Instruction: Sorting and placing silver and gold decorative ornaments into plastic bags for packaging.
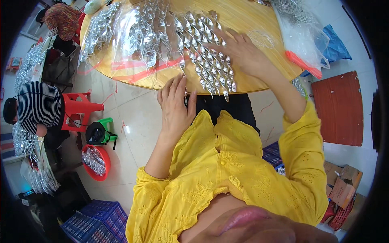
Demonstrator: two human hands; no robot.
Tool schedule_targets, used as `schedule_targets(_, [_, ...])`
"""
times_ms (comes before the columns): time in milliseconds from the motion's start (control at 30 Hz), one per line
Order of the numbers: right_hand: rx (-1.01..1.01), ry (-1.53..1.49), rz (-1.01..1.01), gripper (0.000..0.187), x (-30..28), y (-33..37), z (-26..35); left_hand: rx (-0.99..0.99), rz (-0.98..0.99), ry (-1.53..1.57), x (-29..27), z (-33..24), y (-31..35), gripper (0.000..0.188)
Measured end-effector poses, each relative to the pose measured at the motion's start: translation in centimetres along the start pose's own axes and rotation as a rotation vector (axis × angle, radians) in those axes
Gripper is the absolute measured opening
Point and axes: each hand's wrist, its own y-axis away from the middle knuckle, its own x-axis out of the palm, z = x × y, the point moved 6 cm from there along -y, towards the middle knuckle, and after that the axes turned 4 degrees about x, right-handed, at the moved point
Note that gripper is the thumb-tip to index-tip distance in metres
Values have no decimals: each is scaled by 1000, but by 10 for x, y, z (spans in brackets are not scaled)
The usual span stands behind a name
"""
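Observation:
My right hand (245, 54) reaches over the table from the right, fingers spread and slightly blurred. Its fingertips are at the right side of a row of silver twisted strands (210, 60) laid side by side. My left hand (175, 99) is at the table's near edge, its fingers bent around the lower end of a single silver twisted strand (181, 52); the thumb is apart from the other fingers, and the exact grip is partly hidden. This strand runs along the left side of the row.
The round wooden table (259, 79) carries more silver strands (144, 32), clear plastic and pink ribbon (150, 67). Thin clear thread (261, 38) lies at right, near a plastic bag (302, 44). Two people sit at left by a red stool (79, 107) and red basin (106, 156).

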Motion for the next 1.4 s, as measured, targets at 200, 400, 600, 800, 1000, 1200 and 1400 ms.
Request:
schedule_targets(200, [-696, 150, -3, 52, 11, -21, 49, 46, 19, 109, 7, -7, 3, 40])
schedule_targets(400, [-894, 102, 43, 28, 9, -37, 62, 33, 79, 190, 4, -15, 0, 41])
schedule_targets(600, [-988, -113, 117, 8, 7, -36, 57, 62, -64, 408, -15, -13, -4, 20])
schedule_targets(800, [-958, -126, 139, 12, 7, -35, 63, -96, -199, 638, -34, 11, -15, 15])
schedule_targets(1000, [-919, -211, -322, 19, -28, -40, 44, -62, -270, 647, -44, 14, -22, 18])
schedule_targets(1200, [-115, -892, -791, 16, -114, -79, -37, 10, -314, 596, -39, 8, -47, 53])
schedule_targets(1400, [96, -1146, -835, 6, -174, -80, -56, 208, -400, 163, -43, -38, -99, 97])
